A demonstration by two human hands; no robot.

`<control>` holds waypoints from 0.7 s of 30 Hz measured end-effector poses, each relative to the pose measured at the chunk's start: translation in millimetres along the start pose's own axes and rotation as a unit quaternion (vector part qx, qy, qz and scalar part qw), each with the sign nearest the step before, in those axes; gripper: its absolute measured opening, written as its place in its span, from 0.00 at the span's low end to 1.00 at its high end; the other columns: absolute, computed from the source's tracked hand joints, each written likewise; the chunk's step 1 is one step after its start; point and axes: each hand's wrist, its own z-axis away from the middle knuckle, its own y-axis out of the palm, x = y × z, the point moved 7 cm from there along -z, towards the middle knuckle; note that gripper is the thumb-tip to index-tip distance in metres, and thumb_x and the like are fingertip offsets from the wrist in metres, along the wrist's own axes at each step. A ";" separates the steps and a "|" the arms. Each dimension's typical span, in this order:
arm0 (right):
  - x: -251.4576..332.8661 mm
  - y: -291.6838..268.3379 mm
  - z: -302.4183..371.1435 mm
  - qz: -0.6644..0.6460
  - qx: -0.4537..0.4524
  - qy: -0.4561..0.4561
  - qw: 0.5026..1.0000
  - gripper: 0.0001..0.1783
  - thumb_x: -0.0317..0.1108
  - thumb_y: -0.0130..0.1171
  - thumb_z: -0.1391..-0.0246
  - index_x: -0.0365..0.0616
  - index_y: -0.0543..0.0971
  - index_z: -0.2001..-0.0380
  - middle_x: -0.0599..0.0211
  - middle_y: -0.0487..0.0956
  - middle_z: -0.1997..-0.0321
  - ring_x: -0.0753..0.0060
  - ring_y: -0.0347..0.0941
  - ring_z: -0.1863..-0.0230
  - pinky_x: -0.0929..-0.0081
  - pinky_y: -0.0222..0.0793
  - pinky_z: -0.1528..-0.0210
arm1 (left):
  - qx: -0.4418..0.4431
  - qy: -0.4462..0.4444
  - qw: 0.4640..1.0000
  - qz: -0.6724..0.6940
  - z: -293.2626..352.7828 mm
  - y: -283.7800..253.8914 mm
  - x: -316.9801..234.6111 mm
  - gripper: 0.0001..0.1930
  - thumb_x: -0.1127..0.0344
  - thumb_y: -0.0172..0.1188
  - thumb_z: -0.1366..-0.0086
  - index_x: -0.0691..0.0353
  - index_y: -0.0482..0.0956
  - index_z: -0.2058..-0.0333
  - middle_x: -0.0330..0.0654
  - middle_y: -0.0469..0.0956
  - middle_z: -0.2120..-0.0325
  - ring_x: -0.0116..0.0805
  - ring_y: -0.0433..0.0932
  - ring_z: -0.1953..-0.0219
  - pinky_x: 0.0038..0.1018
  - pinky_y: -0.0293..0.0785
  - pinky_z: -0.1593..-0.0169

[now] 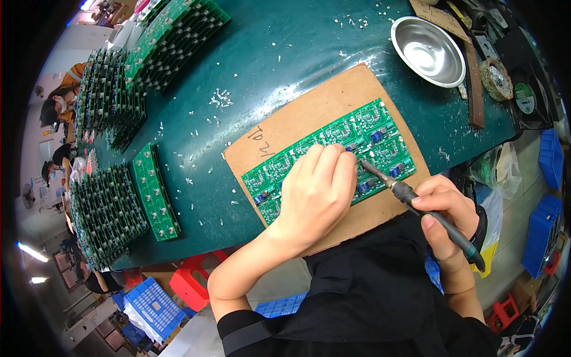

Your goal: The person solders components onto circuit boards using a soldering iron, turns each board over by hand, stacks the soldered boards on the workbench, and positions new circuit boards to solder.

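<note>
Right hand (447, 209) gripping soldering iron (406, 193), left hand (318, 193) partly covering circuit board (378, 126), hold unclear, board stacks (110, 208), metal bowl (427, 55) beyond

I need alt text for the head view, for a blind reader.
A right hand holds a soldering iron, its tip over a green circuit panel that the left hand partly covers. The panel lies on a brown board on a green table; stacked circuit boards stand at left.

Left-hand grip (321, 190) over green circuit panel (339, 132), fingers curled, fingertips hidden. Panel on brown board (364, 80), on green table (267, 35). Right-hand grip (449, 217) around soldering iron (405, 193), tip just beside left fingers. Steel bowl (428, 52) upper right; circuit-board stacks (107, 211) left; pale clippings (222, 99) scattered.
</note>
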 end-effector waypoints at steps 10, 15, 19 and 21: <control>-9.8 -36.0 13.4 -0.033 -0.098 0.027 0.994 0.13 0.34 0.59 0.50 0.33 0.79 0.67 0.55 0.76 0.70 0.69 0.70 0.70 0.76 0.65 0.67 | 0.046 -0.099 0.985 0.136 -11.7 -12.0 6.5 0.09 0.79 0.61 0.42 0.65 0.75 0.63 0.45 0.75 0.68 0.44 0.77 0.65 0.34 0.74 0.61; -15.0 -34.4 8.2 -0.037 -0.089 0.051 0.994 0.12 0.33 0.59 0.50 0.34 0.79 0.67 0.55 0.77 0.70 0.69 0.71 0.71 0.77 0.64 0.68 | 0.016 -0.039 0.986 0.163 -28.0 9.8 -3.6 0.08 0.79 0.62 0.44 0.65 0.73 0.67 0.46 0.75 0.70 0.44 0.77 0.66 0.33 0.74 0.62; -17.1 -33.6 1.9 -0.032 -0.060 0.029 0.997 0.12 0.34 0.61 0.50 0.35 0.80 0.67 0.56 0.76 0.71 0.68 0.71 0.71 0.77 0.64 0.69 | 0.024 -0.026 0.994 0.105 -31.3 23.2 -8.2 0.09 0.78 0.63 0.46 0.64 0.73 0.68 0.45 0.75 0.70 0.44 0.77 0.68 0.35 0.74 0.64; -14.7 -30.7 -2.1 -0.020 -0.032 0.002 0.999 0.12 0.33 0.60 0.50 0.35 0.80 0.67 0.56 0.75 0.72 0.67 0.71 0.71 0.76 0.64 0.69 | 0.006 -0.024 0.998 0.058 -30.2 25.0 -10.2 0.09 0.77 0.64 0.48 0.63 0.73 0.69 0.44 0.75 0.71 0.42 0.77 0.70 0.34 0.74 0.66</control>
